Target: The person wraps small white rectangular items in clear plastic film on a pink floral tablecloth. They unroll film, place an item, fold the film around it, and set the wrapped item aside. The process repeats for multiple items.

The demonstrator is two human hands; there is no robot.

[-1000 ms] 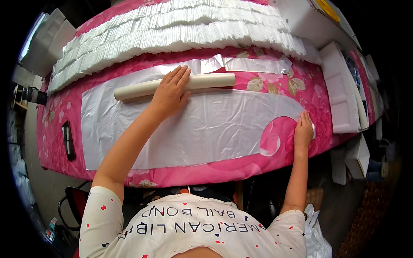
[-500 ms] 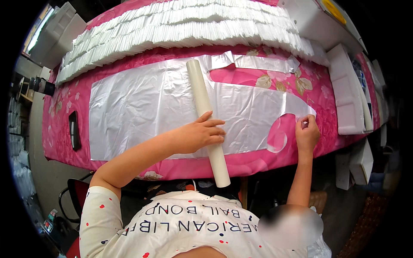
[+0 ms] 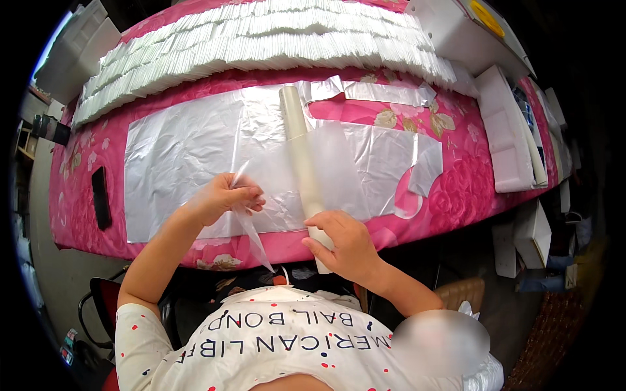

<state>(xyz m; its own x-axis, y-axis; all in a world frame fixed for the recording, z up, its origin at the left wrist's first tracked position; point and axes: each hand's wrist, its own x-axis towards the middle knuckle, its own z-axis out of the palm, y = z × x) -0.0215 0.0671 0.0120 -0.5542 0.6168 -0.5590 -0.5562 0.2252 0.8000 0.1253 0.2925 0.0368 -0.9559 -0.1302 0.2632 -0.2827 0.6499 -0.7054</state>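
Note:
A thin silvery-white plastic sheet (image 3: 176, 150), cut like an apron with straps, lies spread over the pink tablecloth. Across it rests a long cream tube (image 3: 291, 104), its near end toward my body. My left hand (image 3: 229, 199) is closed in a pinch on a translucent plastic film (image 3: 339, 159), left of the tube. This film passes over the tube, and a narrow strip of it hangs down from my fingers. Around the tube's near end curl the thumb and fingers of my right hand (image 3: 342, 240); whether film is also under them cannot be made out.
Rows of folded white plastic pieces (image 3: 261, 52) line the table's far side. White foam boxes (image 3: 499, 130) stand at the right. A black phone-like object (image 3: 101, 197) lies at the left, with a dark cylindrical object (image 3: 51, 129) by the table's edge.
My left hand has left the tube and pulled film up to the left. My right hand has come from the sheet's right end to the tube's near end. The sheet's right corner has folded down.

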